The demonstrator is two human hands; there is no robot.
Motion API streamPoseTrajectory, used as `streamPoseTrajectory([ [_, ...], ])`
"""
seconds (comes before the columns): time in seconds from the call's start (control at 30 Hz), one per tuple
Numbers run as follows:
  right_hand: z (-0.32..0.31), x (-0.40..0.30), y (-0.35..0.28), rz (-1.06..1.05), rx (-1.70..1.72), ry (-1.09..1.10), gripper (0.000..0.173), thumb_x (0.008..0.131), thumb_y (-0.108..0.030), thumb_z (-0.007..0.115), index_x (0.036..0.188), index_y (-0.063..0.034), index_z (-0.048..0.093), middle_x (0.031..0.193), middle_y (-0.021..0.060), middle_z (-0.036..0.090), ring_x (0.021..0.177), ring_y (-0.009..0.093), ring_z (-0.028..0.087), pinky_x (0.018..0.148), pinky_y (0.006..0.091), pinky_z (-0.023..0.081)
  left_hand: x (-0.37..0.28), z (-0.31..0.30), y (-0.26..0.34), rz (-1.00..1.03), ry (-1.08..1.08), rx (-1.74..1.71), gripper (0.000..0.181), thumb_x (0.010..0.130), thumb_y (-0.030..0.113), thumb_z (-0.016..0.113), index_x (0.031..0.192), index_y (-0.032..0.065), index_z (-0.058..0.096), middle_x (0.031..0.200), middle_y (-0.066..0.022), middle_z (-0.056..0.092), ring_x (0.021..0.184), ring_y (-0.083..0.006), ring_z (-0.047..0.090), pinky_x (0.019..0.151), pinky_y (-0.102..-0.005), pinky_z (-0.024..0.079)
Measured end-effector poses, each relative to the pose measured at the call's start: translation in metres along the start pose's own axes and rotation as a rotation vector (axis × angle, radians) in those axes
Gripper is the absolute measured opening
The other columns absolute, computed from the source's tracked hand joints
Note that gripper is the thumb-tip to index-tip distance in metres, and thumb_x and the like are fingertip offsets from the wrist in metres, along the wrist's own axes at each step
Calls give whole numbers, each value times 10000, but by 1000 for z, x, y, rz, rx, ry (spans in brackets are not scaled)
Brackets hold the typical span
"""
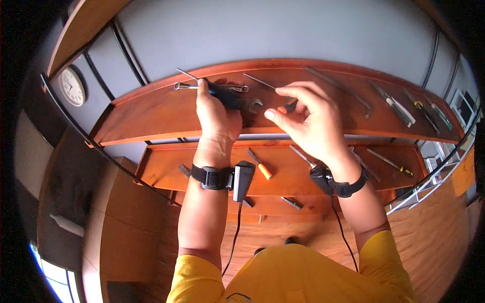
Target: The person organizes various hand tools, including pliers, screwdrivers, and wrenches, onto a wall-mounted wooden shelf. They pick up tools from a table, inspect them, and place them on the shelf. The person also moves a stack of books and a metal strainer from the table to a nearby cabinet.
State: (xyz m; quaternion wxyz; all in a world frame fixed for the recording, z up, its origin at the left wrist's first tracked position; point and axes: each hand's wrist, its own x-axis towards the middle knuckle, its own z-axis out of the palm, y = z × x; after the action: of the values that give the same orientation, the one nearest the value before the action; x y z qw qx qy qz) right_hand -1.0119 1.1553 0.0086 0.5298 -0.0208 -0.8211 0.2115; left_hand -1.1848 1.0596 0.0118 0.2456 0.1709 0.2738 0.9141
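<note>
My left hand [216,110] holds a dark object [223,94], perhaps a cloth or tool handle, over the upper wooden shelf; a thin metal shaft [186,73] juts out beyond it. A ring-ended wrench [182,86] and an open-ended wrench head [254,103] show beside that hand. My right hand [307,110] is above the shelf to the right, its thumb and index finger apart. Close to its fingertips is a thin metal shaft [259,81], and an orange and dark handle [286,107] shows between the fingers; whether they touch it is unclear.
On the upper shelf [159,128] lie a long metal tool [341,87], a white-handled tool [399,110] and a yellow and black handled tool [422,111]. The lower shelf [227,181] holds an orange-handled tool [261,166] and a screwdriver [392,163]. A wall clock [72,87] hangs at left.
</note>
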Motion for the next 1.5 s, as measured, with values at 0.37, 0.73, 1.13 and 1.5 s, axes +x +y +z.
streamPoseTrajectory([
  [0.37,53,11,-25,-93,-114,-141,372,829,-104,711,1159,25,598,1170,197,619,979,376,647,828,421,544,-9,8,1,-51,31,128,537,1042,493,273,977,50,568,900,-122,650,846,-284,638,811,-423,531],
  [0.73,68,15,-31,-44,-97,-143,346,844,-56,642,1174,30,586,1181,240,622,1039,426,619,890,461,519,-4,-3,5,-64,-105,-63,507,1047,466,289,993,26,534,925,-174,641,910,-325,640,883,-458,523],
  [1.13,114,12,-60,-163,107,-25,360,801,-51,707,1147,4,626,1059,191,623,913,368,651,790,428,544,-9,-40,57,43,-130,68,332,1046,348,424,970,59,568,942,-140,665,877,-248,641,813,-392,537],
  [1.5,132,29,-58,179,214,-313,471,848,-296,767,1182,5,626,952,124,713,782,165,674,704,306,545,23,-80,116,37,-181,212,303,1045,252,385,1073,-13,530,1022,-190,679,924,-276,652,833,-383,525],
])
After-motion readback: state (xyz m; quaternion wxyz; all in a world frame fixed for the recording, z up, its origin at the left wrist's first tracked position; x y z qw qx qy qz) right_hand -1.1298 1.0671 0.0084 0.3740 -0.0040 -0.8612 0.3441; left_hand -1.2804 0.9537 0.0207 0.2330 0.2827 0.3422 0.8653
